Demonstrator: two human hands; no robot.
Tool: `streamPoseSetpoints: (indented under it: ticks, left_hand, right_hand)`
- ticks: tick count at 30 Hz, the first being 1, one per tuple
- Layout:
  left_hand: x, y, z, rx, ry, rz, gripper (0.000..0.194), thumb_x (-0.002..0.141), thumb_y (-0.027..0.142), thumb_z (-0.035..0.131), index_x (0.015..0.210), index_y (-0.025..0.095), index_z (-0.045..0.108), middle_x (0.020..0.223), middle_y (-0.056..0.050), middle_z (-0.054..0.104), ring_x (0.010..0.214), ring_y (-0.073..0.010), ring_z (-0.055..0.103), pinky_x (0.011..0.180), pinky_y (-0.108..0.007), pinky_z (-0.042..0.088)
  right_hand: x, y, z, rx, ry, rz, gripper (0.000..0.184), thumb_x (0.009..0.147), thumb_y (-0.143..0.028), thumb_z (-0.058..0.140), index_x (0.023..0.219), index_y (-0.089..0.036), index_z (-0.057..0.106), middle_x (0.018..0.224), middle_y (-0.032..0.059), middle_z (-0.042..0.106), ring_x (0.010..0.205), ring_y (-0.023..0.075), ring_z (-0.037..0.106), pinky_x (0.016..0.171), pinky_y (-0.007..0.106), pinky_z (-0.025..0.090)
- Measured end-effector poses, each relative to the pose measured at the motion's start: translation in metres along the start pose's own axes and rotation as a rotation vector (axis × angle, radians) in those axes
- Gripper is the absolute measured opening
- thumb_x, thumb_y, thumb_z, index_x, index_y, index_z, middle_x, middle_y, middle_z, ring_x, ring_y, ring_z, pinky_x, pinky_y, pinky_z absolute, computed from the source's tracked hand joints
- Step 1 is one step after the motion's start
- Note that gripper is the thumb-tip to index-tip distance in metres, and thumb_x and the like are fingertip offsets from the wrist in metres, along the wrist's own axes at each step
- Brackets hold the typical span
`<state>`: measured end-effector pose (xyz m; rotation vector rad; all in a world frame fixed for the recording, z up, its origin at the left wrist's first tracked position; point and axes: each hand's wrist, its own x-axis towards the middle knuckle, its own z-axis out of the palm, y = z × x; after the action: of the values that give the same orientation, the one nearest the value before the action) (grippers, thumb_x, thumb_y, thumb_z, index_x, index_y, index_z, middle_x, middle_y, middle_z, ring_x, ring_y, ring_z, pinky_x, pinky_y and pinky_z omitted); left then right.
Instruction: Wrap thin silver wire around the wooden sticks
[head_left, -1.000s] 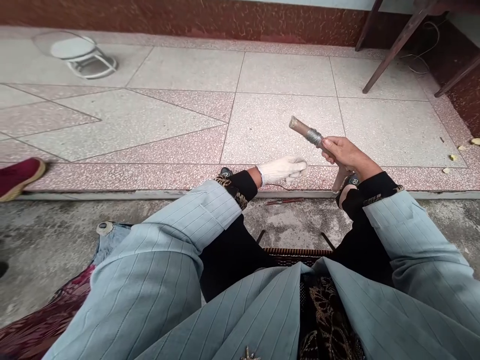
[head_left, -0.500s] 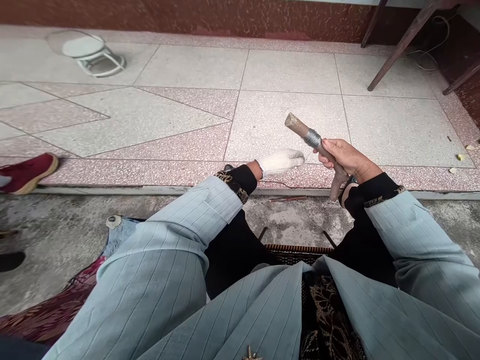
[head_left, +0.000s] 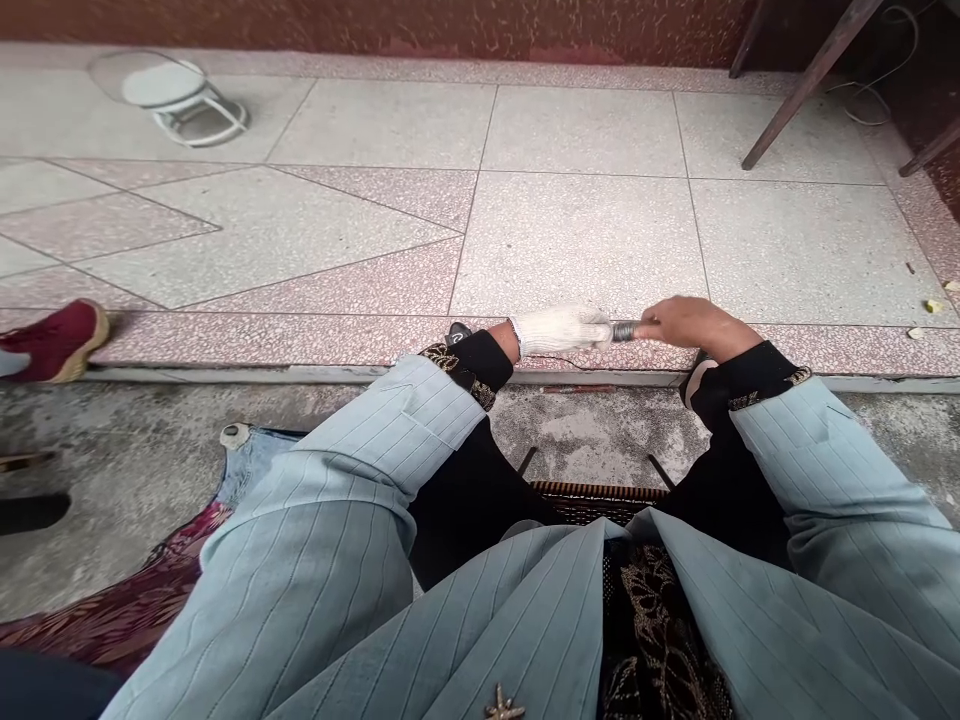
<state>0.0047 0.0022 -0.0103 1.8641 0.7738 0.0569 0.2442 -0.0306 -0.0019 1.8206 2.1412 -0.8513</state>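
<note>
A wooden stick wound with silvery wire [head_left: 623, 331] lies level between my two hands, and only its wire-wrapped middle shows. My left hand [head_left: 566, 330], in a white knitted glove, is closed on the stick's left end. My bare right hand [head_left: 686, 325] grips it just right of the wire, back of the hand up. The fingers hide the rest of the stick, including its forked end. Both hands are above the pink speckled edge of the floor.
A white stool [head_left: 184, 98] stands at the back left. Dark wooden legs [head_left: 810, 85] are at the upper right. Another person's red shoe [head_left: 60, 342] rests at the left. The step edge [head_left: 360, 376] runs below my hands, with a thin reddish stick [head_left: 577, 389] beneath it.
The stick has turned from a slant to level and come lower. My left hand, earlier apart from it, has taken hold of its free end. My right hand has rolled over, back upward.
</note>
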Motion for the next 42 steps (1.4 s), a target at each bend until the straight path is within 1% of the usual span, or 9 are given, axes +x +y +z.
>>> streamPoseSetpoints:
  ticks: [3,5,9,15,20,28,35,39,42]
  left_hand:
    - [0.005,0.003,0.014,-0.21,-0.066,0.012,0.027,0.095,0.041,0.048,0.085,0.018,0.057,0.058,0.004,0.034,0.049,-0.0085,0.033,0.05,-0.024,0.03]
    - [0.008,0.003,0.018,-0.395,-0.103,0.038,0.029,0.097,0.043,0.045,0.085,0.018,0.052,0.058,0.007,0.028,0.048,-0.0074,0.026,0.047,-0.022,0.03]
    - [0.009,0.001,0.018,-0.509,-0.146,0.07,0.028,0.096,0.043,0.05,0.084,0.017,0.05,0.06,0.007,0.029,0.048,-0.006,0.027,0.045,-0.02,0.029]
    - [0.011,0.0,0.02,-0.559,-0.109,0.022,0.027,0.098,0.041,0.047,0.084,0.018,0.049,0.057,0.008,0.027,0.045,-0.0056,0.024,0.043,-0.019,0.026]
    - [0.013,-0.006,0.021,-0.49,-0.109,0.106,0.027,0.098,0.04,0.047,0.087,0.016,0.053,0.062,0.004,0.043,0.052,-0.007,0.042,0.051,-0.02,0.037]
    - [0.015,-0.008,0.016,-0.064,-0.003,0.134,0.024,0.095,0.036,0.047,0.087,0.016,0.057,0.066,0.002,0.047,0.057,-0.0094,0.042,0.056,-0.024,0.034]
    - [0.025,-0.01,0.003,0.372,0.102,0.077,0.015,0.085,0.023,0.051,0.088,0.016,0.064,0.07,-0.001,0.056,0.061,-0.0123,0.045,0.061,-0.027,0.031]
    - [0.017,-0.006,0.005,0.442,0.099,0.085,0.018,0.086,0.028,0.053,0.082,0.016,0.065,0.061,0.0,0.051,0.059,-0.0132,0.042,0.06,-0.027,0.027]
    - [0.01,-0.002,0.012,0.299,0.004,0.088,0.018,0.085,0.03,0.056,0.078,0.015,0.064,0.062,0.0,0.054,0.063,-0.0128,0.046,0.063,-0.026,0.03]
  right_hand:
    - [0.004,0.003,-0.003,0.123,0.322,0.077,0.049,0.088,-0.064,0.053,0.097,-0.019,0.069,0.081,0.0107,0.062,0.071,0.0205,0.053,0.06,0.032,0.035]
    - [0.004,0.005,-0.004,0.339,0.383,0.008,0.045,0.092,-0.059,0.05,0.092,-0.017,0.066,0.073,0.0079,0.059,0.064,0.017,0.05,0.058,0.031,0.035]
    - [0.002,0.003,-0.001,0.674,0.293,-0.146,0.04,0.095,-0.053,0.049,0.077,-0.017,0.056,0.059,0.001,0.048,0.05,0.0102,0.039,0.049,0.028,0.031]
    - [0.002,-0.006,0.005,0.913,0.263,-0.184,0.044,0.091,-0.061,0.053,0.084,-0.018,0.055,0.057,-0.0016,0.045,0.046,0.0088,0.037,0.044,0.025,0.03]
    - [-0.001,-0.006,-0.004,1.009,0.267,-0.185,0.058,0.088,-0.076,0.043,0.091,-0.019,0.053,0.058,-0.0023,0.044,0.045,0.0097,0.037,0.043,0.024,0.033]
    - [-0.01,-0.008,-0.005,1.014,0.246,-0.207,0.058,0.089,-0.076,0.041,0.09,-0.019,0.052,0.061,-0.0016,0.044,0.047,0.0096,0.036,0.044,0.024,0.033]
    - [-0.026,-0.002,-0.016,0.635,-0.324,-0.486,0.05,0.092,-0.063,0.051,0.072,-0.018,0.051,0.062,-0.0027,0.047,0.052,0.0076,0.037,0.053,0.024,0.034]
    - [-0.018,0.004,-0.011,0.368,-0.498,-0.394,0.047,0.09,-0.062,0.054,0.074,-0.018,0.058,0.058,-0.0026,0.046,0.053,0.0099,0.038,0.054,0.026,0.032]
    - [-0.009,0.004,-0.002,0.104,-0.426,-0.214,0.043,0.086,-0.06,0.06,0.077,-0.018,0.066,0.062,0.0021,0.054,0.057,0.0137,0.045,0.056,0.029,0.032]
